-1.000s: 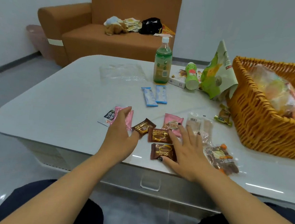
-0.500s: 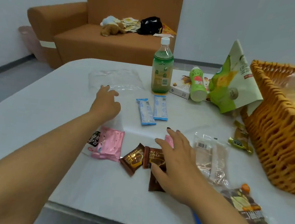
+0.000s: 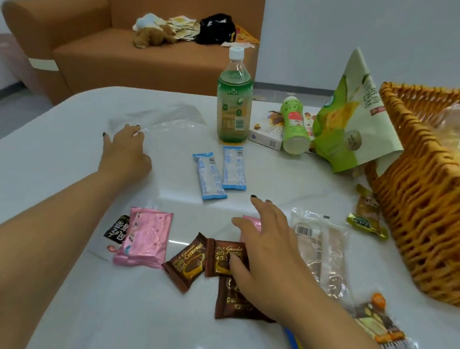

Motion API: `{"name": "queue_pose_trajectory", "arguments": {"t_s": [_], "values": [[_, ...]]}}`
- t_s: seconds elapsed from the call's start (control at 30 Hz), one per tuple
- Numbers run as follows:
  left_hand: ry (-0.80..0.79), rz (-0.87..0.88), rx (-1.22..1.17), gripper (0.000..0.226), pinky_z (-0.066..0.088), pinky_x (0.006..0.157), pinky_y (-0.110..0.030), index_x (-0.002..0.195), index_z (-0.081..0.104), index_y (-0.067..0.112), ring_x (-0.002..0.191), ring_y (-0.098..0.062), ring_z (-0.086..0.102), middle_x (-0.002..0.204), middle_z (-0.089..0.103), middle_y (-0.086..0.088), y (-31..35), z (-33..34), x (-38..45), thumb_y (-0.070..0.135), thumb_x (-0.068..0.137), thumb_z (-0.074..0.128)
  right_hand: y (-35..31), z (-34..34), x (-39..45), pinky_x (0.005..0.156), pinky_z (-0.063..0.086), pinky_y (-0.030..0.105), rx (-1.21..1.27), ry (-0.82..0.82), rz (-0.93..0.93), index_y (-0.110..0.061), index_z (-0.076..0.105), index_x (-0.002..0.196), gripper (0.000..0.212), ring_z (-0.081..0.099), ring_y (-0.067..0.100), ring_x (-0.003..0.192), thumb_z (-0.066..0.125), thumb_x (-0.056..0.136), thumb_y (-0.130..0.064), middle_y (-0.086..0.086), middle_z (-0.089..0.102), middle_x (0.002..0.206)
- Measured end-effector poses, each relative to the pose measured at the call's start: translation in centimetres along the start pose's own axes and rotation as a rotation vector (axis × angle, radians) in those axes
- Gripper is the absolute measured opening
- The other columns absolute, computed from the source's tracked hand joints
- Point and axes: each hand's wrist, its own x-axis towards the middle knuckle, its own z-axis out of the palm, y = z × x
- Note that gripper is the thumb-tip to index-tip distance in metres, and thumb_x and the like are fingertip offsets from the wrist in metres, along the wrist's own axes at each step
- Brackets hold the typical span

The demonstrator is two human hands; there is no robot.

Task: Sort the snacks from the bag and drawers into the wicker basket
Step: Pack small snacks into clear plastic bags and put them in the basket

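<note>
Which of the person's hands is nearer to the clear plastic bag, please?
Left. The left hand touches the clear plastic bag's near edge; the right hand rests on the chocolate packets nearer the camera.

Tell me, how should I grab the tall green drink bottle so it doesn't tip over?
Grip the green drink bottle around its wide labelled middle, coming from the front left, where the table is bare. It stands upright, and a box and a smaller bottle crowd its right side.
</note>
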Motion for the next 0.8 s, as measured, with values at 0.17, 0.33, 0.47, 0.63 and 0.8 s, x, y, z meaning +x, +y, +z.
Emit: {"name": "queue_pose_trajectory", "arguments": {"t_s": [0.17,0.33,0.47,0.63,0.8], "values": [[0.226,0.113,-0.208,0.056,0.031,0.112,-0.044,0.14,0.046,-0.003,0.138,-0.035,0.036,0.149,0.043,-0.016,-0.5,-5.0,-7.9,-0.003,0.086,0.06,-0.3,-0.6,-0.4,0.118,0.004,0.035,0.039,0.047,-0.009,-0.026,0.023,0.148,0.055,-0.015,0.018,0.145,0.043,0.098,-0.037,-0.001,-0.01,0.159],[0.367,0.262,-0.293,0.058,0.041,0.102,-0.037,0.135,0.054,-0.002,0.128,-0.033,0.051,0.14,0.053,-0.016,-0.4,-8.4,-16.9,-0.009,0.08,0.069,-0.9,-1.0,-1.4,0.117,0.012,0.035,0.208,0.144,-0.021,-0.025,0.024,0.149,0.061,-0.005,0.01,0.144,0.051,0.095,-0.033,-0.005,0.001,0.158],[0.436,0.316,-0.502,0.055,0.044,0.104,-0.022,0.135,0.055,0.006,0.129,0.001,0.046,0.14,0.052,0.001,1.0,-10.6,-21.7,-0.005,0.083,0.068,-1.6,-1.7,-2.8,0.113,0.017,0.026,0.325,0.282,-0.107,-0.026,0.021,0.149,0.063,0.009,0.006,0.141,0.053,0.095,-0.029,-0.008,0.014,0.155],[0.426,0.498,-0.554,0.049,0.042,0.104,-0.017,0.132,0.055,0.013,0.13,0.008,0.043,0.137,0.053,0.004,3.4,-11.4,-26.0,-0.003,0.086,0.056,-1.4,-2.8,-5.3,0.11,0.025,0.023,0.449,0.436,-0.162,-0.029,0.027,0.147,0.056,0.024,0.0,0.133,0.052,0.097,-0.023,-0.01,0.028,0.148],[0.299,0.609,-0.66,0.056,0.041,0.103,-0.015,0.134,0.046,0.024,0.13,0.0,0.047,0.137,0.049,0.028,4.9,-11.2,-28.2,-0.005,0.086,0.052,-0.8,-3.7,-7.8,0.106,0.034,0.018,0.724,0.614,-0.144,-0.031,0.045,0.136,0.046,0.041,-0.004,0.127,0.038,0.091,-0.02,-0.017,0.048,0.136]]}}
